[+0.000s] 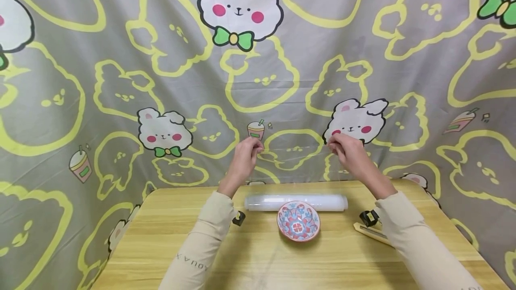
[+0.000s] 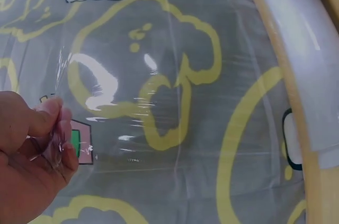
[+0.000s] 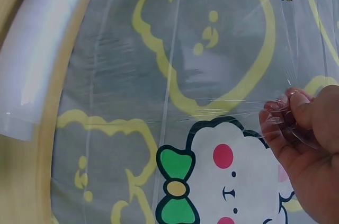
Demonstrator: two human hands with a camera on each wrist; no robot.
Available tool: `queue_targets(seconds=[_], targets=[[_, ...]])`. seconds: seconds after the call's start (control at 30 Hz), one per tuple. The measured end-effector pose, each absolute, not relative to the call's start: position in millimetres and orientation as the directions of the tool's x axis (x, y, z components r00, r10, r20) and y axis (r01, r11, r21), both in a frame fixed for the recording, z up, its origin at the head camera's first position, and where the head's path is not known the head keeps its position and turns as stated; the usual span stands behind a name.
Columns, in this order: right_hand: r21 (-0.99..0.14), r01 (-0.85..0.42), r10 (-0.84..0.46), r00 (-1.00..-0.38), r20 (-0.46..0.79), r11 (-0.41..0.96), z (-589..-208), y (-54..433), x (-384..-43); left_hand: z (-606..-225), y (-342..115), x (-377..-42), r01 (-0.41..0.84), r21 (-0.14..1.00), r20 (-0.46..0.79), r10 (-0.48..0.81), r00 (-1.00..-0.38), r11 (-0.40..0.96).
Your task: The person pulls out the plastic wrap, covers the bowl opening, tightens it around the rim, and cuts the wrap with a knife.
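A sheet of clear cling film (image 2: pixel 132 113) stretches between my two raised hands above the table's far edge. My left hand (image 1: pixel 245 155) pinches one side of it between thumb and fingers, and the film is bunched there. At the other side my right hand (image 1: pixel 350 150) pinches the film (image 3: pixel 212 108) the same way, drawing it into fine creases. Below and between the hands lies the white roll of cling film (image 1: pixel 262 202) on the tabletop. Just in front of the roll stands a small bowl (image 1: pixel 298 221) with a red and blue pattern.
A wooden table (image 1: pixel 173 223) lies under my arms. Near my right sleeve are a small black object (image 1: pixel 368 217) and a yellow box cutter (image 1: pixel 372 234). Another small black object (image 1: pixel 238 218) sits beside the left sleeve. A grey patterned curtain (image 1: pixel 274 66) hangs behind the table.
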State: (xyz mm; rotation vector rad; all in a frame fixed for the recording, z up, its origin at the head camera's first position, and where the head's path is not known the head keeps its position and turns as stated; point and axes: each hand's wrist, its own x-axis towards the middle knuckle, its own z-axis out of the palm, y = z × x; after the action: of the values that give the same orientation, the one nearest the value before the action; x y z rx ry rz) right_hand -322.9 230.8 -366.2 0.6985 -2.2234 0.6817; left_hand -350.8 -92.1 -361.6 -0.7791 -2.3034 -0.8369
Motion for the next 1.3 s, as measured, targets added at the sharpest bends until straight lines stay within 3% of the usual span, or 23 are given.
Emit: queue_targets(seconds=[0.33, 0.57, 0.87, 1.03, 1.3], targets=[[-0.291, -0.644, -0.243, -0.609, 0.755, 0.708, -352.7, 231.7, -326.2, -347.2, -89.7, -353.0, 0.689, 0.376, 0.697, 0.301, -0.651, 0.619], [-0.282, -0.635, -0.246, -0.612, 0.751, 0.72, -344.4, 231.6, -317.6, -339.1, -91.7, -345.4, 0.671, 0.406, 0.669, 0.299, -0.681, 0.621], [-0.236, -0.659, -0.314, -0.603, 0.734, 0.714, -338.0, 229.1, -267.6, -334.8, -107.2, -320.1, 0.723, 0.415, 0.623, 0.407, -0.668, 0.552], [-0.224, -0.676, -0.336, -0.591, 0.733, 0.702, -345.6, 226.5, -235.3, -339.5, -119.7, -296.4, 0.766, 0.366, 0.616, 0.48, -0.625, 0.529], [-0.207, -0.754, -0.373, -0.52, 0.768, 0.623, -363.8, 223.9, -190.2, -355.4, -131.8, -255.9, 0.815, 0.37, 0.629, 0.526, -0.573, 0.447]])
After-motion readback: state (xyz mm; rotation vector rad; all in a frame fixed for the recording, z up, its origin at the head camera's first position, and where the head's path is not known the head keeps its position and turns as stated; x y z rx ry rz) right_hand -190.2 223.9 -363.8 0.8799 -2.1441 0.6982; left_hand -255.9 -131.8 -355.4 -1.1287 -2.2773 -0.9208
